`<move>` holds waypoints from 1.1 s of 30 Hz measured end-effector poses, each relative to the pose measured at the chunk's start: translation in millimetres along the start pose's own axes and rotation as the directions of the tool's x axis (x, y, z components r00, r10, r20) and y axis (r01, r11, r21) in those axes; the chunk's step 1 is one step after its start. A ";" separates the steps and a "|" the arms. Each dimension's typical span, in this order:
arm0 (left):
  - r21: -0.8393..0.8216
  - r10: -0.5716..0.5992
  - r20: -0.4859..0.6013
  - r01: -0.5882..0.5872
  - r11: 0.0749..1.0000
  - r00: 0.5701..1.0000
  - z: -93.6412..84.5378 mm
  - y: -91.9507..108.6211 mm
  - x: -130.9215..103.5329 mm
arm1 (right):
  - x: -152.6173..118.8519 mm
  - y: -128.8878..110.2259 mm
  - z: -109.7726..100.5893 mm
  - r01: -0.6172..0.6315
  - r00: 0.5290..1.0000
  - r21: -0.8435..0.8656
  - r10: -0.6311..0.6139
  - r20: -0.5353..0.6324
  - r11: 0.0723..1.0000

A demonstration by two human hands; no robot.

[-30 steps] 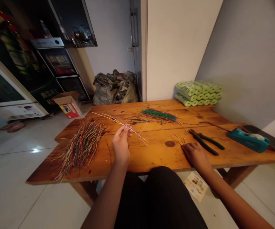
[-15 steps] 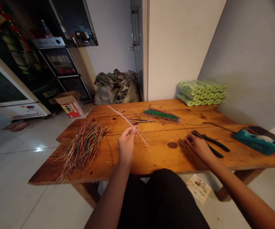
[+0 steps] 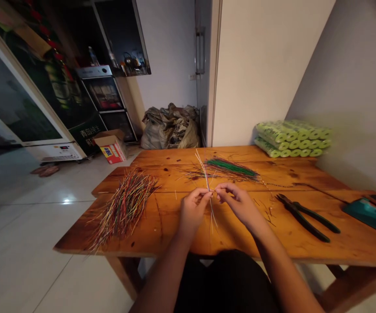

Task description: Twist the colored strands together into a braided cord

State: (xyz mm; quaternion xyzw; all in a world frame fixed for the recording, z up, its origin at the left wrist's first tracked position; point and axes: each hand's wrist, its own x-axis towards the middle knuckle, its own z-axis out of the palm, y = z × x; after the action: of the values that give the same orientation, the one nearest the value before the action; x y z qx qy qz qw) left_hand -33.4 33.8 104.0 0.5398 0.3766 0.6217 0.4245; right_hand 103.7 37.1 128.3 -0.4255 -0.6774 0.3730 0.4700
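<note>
Over the middle of the table, my left hand [image 3: 195, 206] pinches a small bundle of thin pale wires [image 3: 204, 168], which stands nearly upright in the picture and sticks out above and below the fingers. Close beside it, my right hand [image 3: 235, 201] is closed at thumb and forefinger on what looks like a short thin wire, held against the bundle; its ends are mostly hidden by the fingers. Several short dark wire pieces [image 3: 268, 211] lie right of my right hand. Farther right rest dark-handled pliers [image 3: 305, 217], their jaws towards my hands.
A loose heap of coloured wires [image 3: 126, 204] covers the table's left part. Behind my hands lies a green wire bundle [image 3: 232, 167] among loose strands. A teal tape dispenser [image 3: 370, 215] stands at the right edge, and green-wrapped rolls [image 3: 292, 139] are stacked at the back.
My right hand has moved left from the short wires near the pliers to the bundle. The left hand has turned the pale wires more upright. The view has shifted left.
</note>
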 end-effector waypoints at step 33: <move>-0.354 -0.175 0.379 0.317 0.880 0.909 -13.0 13.9 -6.5 | -27.4 -7.5 25.1 -0.132 0.980 0.523 0.191 -0.061 0.842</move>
State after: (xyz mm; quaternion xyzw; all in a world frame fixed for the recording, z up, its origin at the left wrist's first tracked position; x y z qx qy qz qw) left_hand -47.6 22.6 112.9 0.4843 0.2269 0.5251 0.6620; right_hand 83.4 6.4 119.3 -0.3595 -0.4871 0.5550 0.5705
